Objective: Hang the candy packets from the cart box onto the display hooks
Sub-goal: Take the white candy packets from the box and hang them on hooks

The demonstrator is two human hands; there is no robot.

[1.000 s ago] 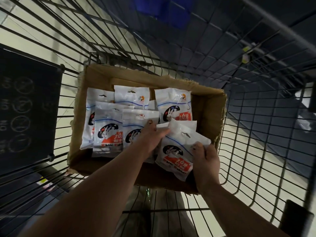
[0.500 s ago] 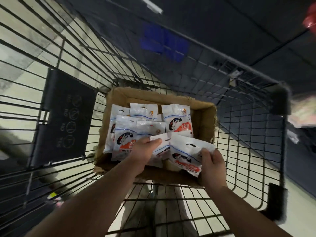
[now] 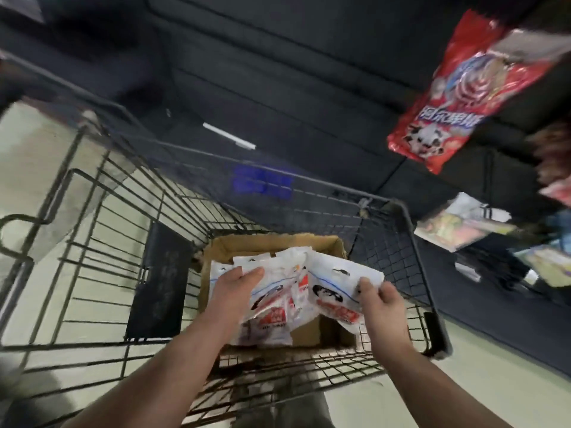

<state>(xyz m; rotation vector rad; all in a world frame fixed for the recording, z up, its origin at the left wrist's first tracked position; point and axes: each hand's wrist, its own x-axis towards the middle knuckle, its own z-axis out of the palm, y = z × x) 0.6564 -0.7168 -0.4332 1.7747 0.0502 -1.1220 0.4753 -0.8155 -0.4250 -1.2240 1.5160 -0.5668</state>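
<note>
A brown cardboard box [image 3: 279,242] sits inside a wire shopping cart [image 3: 102,267]. My left hand [image 3: 236,287] grips a stack of white candy packets [image 3: 273,316] with red and black print, lifted above the box. My right hand [image 3: 381,302] pinches the right edge of another white candy packet [image 3: 335,287], whose hang hole shows near its top. Both held bunches hide most of the box's inside. A few more white packets [image 3: 292,253] peek out behind them.
A red candy bag [image 3: 463,88] hangs at the upper right, with other blurred hanging goods [image 3: 463,225] below it on a dark display. A black panel [image 3: 162,281] hangs on the cart's left side. Pale floor lies on both sides.
Both hands have lifted their packets up out of the box. The view has swung upward and right, bringing the hanging goods on the display into sight.
</note>
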